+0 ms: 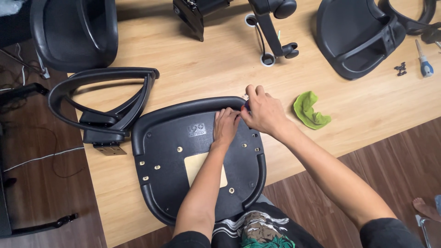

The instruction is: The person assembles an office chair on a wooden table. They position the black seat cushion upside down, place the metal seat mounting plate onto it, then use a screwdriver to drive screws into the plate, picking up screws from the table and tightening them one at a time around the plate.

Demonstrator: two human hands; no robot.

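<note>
Hands meet at the far rim of the upturned chair seat (197,160) on the table (367,110): our left hand (226,126) presses flat, fingers extended, holding nothing; our right hand (264,111) pinches something small, unclear what. Seat looks rigid, bulky, best gripped by its raised rim.

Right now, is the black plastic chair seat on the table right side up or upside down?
Upside down: the black plastic chair seat shows its hard underside, with screw holes and a tan plate, facing up on the wooden table.

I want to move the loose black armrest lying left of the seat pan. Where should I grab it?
Grip the armrest by its long curved top bar, coming from above on the far side. That bar lies flat with an open loop beneath it for fingers; the bracket end is heavier, with a metal plate.
</note>
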